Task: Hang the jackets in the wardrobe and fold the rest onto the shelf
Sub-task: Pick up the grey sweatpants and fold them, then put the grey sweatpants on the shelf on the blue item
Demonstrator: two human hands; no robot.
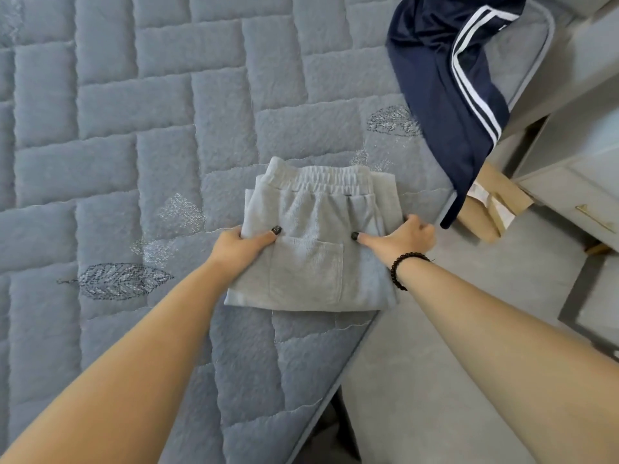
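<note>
With my left hand (243, 244) and right hand (400, 236) each pinching a side of the folded grey shorts (311, 242) on the bed (134, 128), this fold looks done and unshelved, while beyond them the navy garment (445, 85) waits.

A quilted grey-blue bed cover (134, 128), stitched in a brick pattern, filled most of the view. Embroidered leaves (117, 281) lay scattered across it, one near the lower left and another towards the upper right. Right of the bed ran a grey floor (435, 380). A brown cardboard box (485, 209) with white tape sat at the bed's corner. Beyond it stood a pale cabinet (569, 182) bearing a brass handle (598, 218).
</note>
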